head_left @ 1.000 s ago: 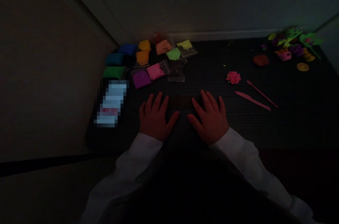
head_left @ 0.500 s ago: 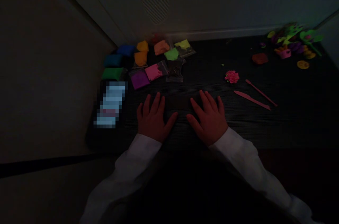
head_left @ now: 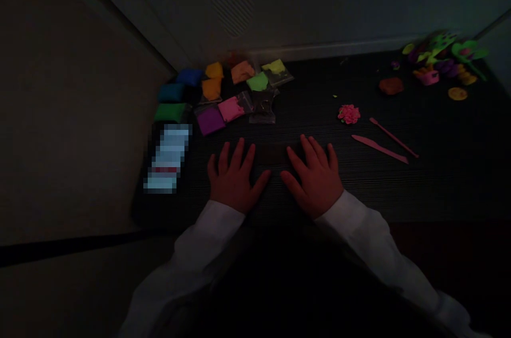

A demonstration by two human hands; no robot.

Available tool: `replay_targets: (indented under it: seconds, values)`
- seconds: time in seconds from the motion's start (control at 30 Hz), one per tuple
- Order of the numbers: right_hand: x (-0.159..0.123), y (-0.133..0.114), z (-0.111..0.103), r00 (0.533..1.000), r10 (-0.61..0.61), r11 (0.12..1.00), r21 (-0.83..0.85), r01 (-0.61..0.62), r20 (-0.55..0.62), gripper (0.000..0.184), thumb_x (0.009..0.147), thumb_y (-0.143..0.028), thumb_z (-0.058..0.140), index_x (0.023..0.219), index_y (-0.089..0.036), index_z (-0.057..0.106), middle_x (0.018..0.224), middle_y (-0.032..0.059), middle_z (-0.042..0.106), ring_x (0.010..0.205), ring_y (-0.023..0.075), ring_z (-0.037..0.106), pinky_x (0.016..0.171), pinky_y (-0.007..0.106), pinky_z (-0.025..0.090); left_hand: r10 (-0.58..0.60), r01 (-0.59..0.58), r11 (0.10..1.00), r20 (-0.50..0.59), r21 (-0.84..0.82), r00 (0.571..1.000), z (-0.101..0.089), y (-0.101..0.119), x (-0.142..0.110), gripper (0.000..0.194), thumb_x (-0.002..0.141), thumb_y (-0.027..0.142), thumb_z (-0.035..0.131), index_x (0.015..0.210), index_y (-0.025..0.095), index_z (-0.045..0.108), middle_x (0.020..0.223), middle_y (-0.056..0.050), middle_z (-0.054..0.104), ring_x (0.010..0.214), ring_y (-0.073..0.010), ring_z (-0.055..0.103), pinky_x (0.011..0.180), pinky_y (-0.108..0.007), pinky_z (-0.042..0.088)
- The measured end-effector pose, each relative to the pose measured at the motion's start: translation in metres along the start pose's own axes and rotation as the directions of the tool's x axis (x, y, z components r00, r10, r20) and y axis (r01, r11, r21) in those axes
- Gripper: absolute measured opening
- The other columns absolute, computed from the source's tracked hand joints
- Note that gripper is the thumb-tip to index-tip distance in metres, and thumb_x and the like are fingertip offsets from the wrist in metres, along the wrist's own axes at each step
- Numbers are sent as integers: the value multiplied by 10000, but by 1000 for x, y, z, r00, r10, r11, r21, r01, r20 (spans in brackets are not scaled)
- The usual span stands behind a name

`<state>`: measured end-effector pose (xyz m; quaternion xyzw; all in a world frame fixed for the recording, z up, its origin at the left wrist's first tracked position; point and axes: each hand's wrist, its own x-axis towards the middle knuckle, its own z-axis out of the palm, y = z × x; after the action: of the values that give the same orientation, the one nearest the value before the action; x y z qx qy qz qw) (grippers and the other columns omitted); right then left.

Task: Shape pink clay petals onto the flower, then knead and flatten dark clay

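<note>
The scene is very dim. My left hand (head_left: 233,178) and my right hand (head_left: 315,175) lie palm down on a dark ribbed tabletop (head_left: 399,189), fingers stretched out flat. A dark brown roll of clay (head_left: 272,153) lies between and under the fingertips of both hands. Both arms wear white sleeves.
Several small bags of coloured clay (head_left: 223,93) are grouped at the back left. A blurred-out phone (head_left: 167,157) lies to the left. A pink clay flower (head_left: 348,114), two pink modelling tools (head_left: 385,141), an orange lump (head_left: 390,85) and finished clay figures (head_left: 443,58) sit to the right.
Both hands have stayed flat on the brown clay, shifting only slightly back and forth. The view has tilted a little.
</note>
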<state>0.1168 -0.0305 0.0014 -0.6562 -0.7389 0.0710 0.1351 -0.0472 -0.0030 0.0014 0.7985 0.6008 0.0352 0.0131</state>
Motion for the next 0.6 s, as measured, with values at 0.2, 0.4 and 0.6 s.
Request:
replay_targets:
  seconds: [0.2,0.4,0.6]
  values:
    - [0,0,0,1000,6,1000,3,-6,-6,523,836,-502,256,1228,-191,407,1371,116,234,1256,263,155,990,513,62,20,-19,1000,-46,14,999,4,4,-1,623,762,475,406,1286,154,305,1383,-86,232,1272,-291,137,1006,-509,65]
    - [-2,1,1,1000,4,1000,9,-5,5,530,835,-508,244,1237,-198,395,1377,116,219,1260,256,149,995,503,50,33,-33,999,-17,25,999,4,3,0,599,768,495,394,1287,212,301,1389,-75,219,1274,-291,132,999,-516,78]
    - [-1,0,0,1000,3,1000,8,-3,4,528,836,-507,245,1233,-197,402,1374,117,226,1257,262,158,991,509,57,70,-70,997,-16,9,997,4,2,1,604,778,516,355,1289,200,299,1392,-53,213,1277,-296,110,1000,-523,80]
